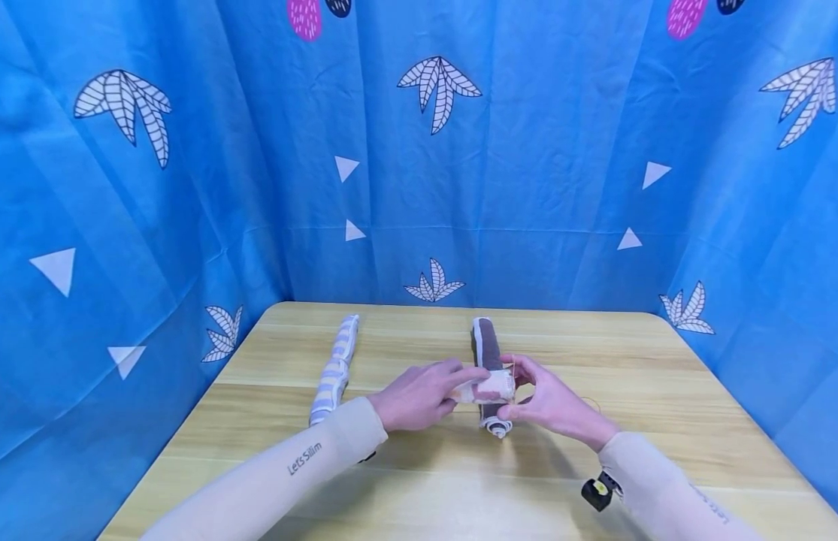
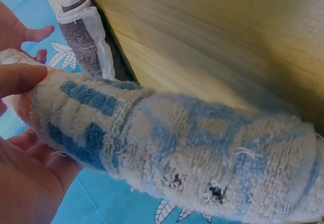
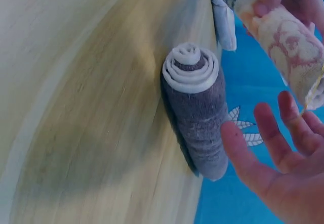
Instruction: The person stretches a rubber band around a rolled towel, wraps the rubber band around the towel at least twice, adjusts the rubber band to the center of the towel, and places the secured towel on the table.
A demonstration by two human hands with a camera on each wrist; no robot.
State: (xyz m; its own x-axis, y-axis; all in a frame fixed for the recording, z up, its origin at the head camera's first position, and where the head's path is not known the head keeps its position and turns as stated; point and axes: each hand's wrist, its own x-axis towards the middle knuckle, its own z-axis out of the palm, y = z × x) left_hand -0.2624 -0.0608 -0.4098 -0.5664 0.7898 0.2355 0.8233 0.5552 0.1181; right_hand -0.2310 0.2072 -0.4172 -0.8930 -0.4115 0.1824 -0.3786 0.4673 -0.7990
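My left hand [image 1: 415, 394] grips a rolled patterned towel [image 1: 496, 386], thumb on one side and fingers on the other. In the left wrist view its blue-and-cream part [image 2: 167, 138] stretches across the picture; in the right wrist view its pinkish end [image 3: 291, 44] points towards my right hand [image 3: 273, 173]. A thin yellow band [image 3: 313, 91] crosses that end close to the right fingertips; whether it circles the roll I cannot tell. The right fingers are spread around the end. Below the held roll lies a dark brown rolled towel [image 1: 487, 342] with white edging.
A striped lilac-and-white rolled towel [image 1: 336, 368] lies on the left of the wooden table [image 1: 594, 346]. Behind the right wrist, a thin yellowish loop [image 1: 592, 402] shows against the table. A blue patterned curtain [image 1: 547, 150] encloses the back and sides.
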